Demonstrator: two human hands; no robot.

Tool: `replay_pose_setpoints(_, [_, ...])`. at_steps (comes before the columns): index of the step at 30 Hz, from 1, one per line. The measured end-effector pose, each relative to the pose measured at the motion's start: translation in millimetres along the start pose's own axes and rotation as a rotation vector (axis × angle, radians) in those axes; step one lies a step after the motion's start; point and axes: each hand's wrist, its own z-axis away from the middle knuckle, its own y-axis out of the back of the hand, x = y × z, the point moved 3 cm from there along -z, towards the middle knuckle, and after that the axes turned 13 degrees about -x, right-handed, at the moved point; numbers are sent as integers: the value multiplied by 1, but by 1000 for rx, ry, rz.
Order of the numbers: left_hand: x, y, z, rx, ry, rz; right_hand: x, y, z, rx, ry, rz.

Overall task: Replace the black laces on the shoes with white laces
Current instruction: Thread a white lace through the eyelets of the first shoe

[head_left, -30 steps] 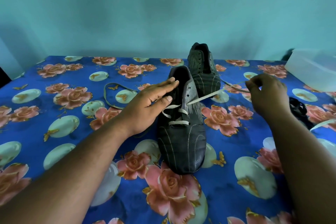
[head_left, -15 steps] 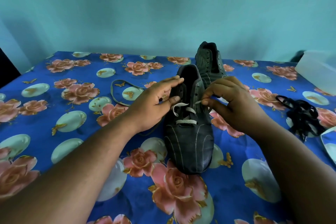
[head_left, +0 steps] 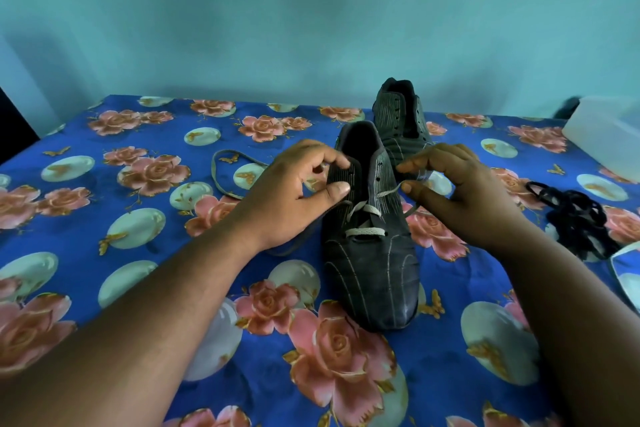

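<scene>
A dark striped shoe (head_left: pixel 372 270) lies toe toward me in the middle of the flowered cloth, with a white lace (head_left: pixel 365 230) threaded through its lowest eyelets. My left hand (head_left: pixel 294 194) pinches the shoe's left eyelet flap between thumb and fingers. My right hand (head_left: pixel 460 194) pinches the white lace where it leaves the right side of the shoe. Behind it stands the second shoe (head_left: pixel 398 118), unlaced. A pile of black laces (head_left: pixel 575 215) lies at the right.
The white lace's loose end (head_left: pixel 225 177) loops on the blue flowered cloth (head_left: pixel 138 270) left of my left hand. A translucent plastic box (head_left: pixel 609 128) stands at the far right, against the teal wall.
My right hand came in from the far right to the shoe's right side, still holding the lace. My left hand went from lying flat on the shoe to pinching its left flap.
</scene>
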Motion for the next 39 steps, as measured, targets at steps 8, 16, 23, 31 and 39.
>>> replay_pose_setpoints(8, [19,-6,5,-106,-29,-125,-13,-6,-4,-52,109,-40])
replay_pose_setpoints(16, [11,-8,4,-225,144,148,-15,-9,-5,-70,127,-67])
replay_pose_setpoints(23, [14,-1,8,-231,179,204,-17,-11,-6,-69,129,-81])
replay_pose_setpoints(31, [26,-9,8,-2,7,-35,-24,-12,-9,-69,134,-86])
replay_pose_setpoints(39, [37,-2,2,169,-126,-425,-26,-17,-10,-71,124,-106])
